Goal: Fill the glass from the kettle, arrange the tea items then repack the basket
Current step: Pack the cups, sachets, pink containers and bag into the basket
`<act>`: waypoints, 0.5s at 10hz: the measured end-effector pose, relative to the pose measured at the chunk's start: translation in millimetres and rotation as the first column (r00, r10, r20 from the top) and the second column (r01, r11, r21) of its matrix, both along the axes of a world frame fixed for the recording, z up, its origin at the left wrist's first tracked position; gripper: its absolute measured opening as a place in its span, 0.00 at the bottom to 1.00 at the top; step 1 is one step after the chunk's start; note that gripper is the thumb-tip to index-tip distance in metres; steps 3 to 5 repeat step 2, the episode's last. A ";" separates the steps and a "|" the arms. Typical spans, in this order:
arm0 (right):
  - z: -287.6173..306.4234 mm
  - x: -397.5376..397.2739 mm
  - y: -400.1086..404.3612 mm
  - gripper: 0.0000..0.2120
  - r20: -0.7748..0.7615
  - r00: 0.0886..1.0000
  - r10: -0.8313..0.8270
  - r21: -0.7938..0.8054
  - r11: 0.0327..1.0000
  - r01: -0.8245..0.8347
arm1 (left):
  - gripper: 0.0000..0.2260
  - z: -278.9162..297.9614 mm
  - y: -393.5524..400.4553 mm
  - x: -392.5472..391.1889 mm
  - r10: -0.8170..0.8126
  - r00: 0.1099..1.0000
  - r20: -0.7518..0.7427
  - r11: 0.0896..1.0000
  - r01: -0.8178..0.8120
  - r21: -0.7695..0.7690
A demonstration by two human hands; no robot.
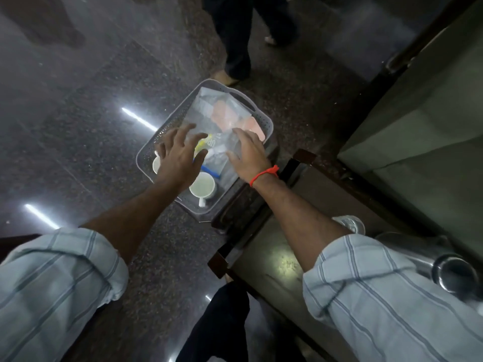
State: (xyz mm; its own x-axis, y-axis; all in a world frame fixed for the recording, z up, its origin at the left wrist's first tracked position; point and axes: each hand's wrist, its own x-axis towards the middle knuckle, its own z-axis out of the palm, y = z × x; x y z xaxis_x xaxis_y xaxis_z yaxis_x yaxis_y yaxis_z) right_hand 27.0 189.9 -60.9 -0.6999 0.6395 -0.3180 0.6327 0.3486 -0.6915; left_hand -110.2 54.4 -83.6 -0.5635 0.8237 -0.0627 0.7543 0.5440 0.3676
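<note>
A steel kettle [454,273] sat nearest, at four o'clock. Further out, the basket [266,118] lay on the floor, white cups [202,185] inside. Both the left hand [177,163] and right hand [248,158] pressed flat, fingers spread, on a clear packet [224,113]. Repacking looked nearly finished.

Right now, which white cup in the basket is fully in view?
The white cup at the basket's near end, handle pointing toward the person. The other cup sits mostly hidden under the left hand.
</note>
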 end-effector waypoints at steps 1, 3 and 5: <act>20.8 34.2 -0.8 0.28 -0.019 1.000 0.023 0.030 0.999 -0.022 | 0.18 16.8 -3.9 39.8 -0.028 0.998 -0.048 0.999 0.030 0.041; 43.0 74.8 3.5 0.26 -0.041 0.999 0.005 0.096 0.995 -0.001 | 0.18 40.8 2.2 79.6 -0.057 0.993 -0.103 0.993 0.067 0.098; 43.0 74.8 3.5 0.26 -0.041 0.999 0.005 0.096 0.995 -0.001 | 0.18 40.8 2.2 79.6 -0.057 0.993 -0.103 0.993 0.067 0.098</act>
